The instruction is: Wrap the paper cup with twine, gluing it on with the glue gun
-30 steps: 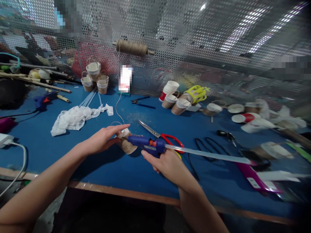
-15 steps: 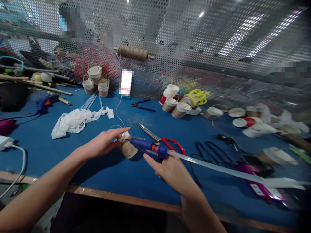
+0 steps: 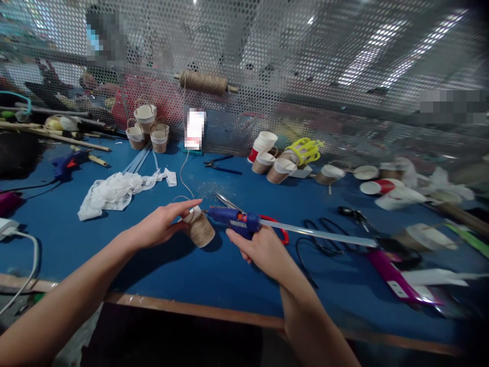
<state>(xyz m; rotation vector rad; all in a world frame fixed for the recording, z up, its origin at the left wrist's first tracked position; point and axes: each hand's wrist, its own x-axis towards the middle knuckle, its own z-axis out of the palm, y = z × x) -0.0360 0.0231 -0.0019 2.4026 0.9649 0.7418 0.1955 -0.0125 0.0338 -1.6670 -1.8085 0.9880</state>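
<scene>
My left hand (image 3: 162,224) holds a small twine-wrapped paper cup (image 3: 201,232) by its white rim end, thumb and fingers on either side. The cup lies tilted, its brown base toward me. A thin strand of twine (image 3: 183,176) runs from the back of the table to the cup. In my right hand (image 3: 265,250) is a blue hot glue gun (image 3: 231,218), its nozzle close beside the cup's upper edge; whether they touch I cannot tell. A long clear glue stick (image 3: 317,232) sticks out of its rear. Red-handled scissors (image 3: 225,200) lie behind the gun, partly hidden.
A twine spool (image 3: 204,82) hangs on the mesh panel. Behind lie pliers (image 3: 223,165), a propped phone (image 3: 195,130) and several small handled cups (image 3: 145,118). Crumpled white material (image 3: 110,193) and another blue glue gun (image 3: 69,164) are leftward. A black cord (image 3: 321,237) lies right.
The glue gun has turned to lie more level, and its nozzle has shifted slightly up and right along the cup. My left hand keeps its hold on the cup.
</scene>
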